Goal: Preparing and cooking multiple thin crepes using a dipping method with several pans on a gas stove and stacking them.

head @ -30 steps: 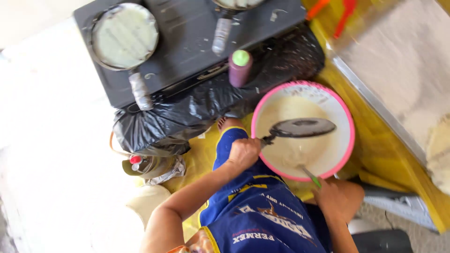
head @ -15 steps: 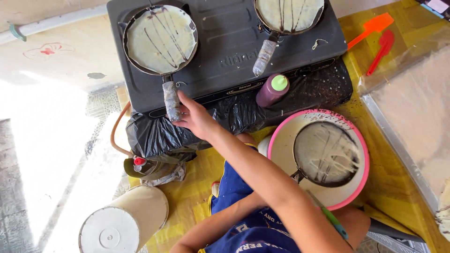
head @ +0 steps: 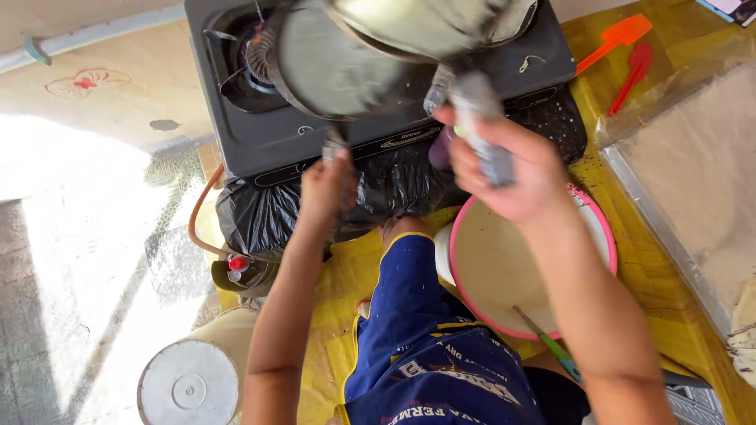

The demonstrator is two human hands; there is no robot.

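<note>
We've got both pans up off the stove [head: 260, 142] at once here. Our right hand [head: 516, 169] is clamped tight around the wrapped handle [head: 482, 130] of one pan [head: 429, 27], which sits just above and ahead of the knuckles, tilted and motion-blurred. Our left hand [head: 329, 185] is closed on the handle of the darker pan [head: 335, 71], which hangs right above it, over the bare burner [head: 256, 51]. Looks to us like thin metal pans, light and stiff but hot, so the cloth-wrapped handles are the only sane place to grab. Thin batter inside could slide if tipped. Below the right wrist sits the pink-rimmed basin [head: 512, 267] of pale batter, with a green-handled tool [head: 551, 346] at its near edge. Orange and red spatulas [head: 626, 47] lie off to the right of that hand
</note>
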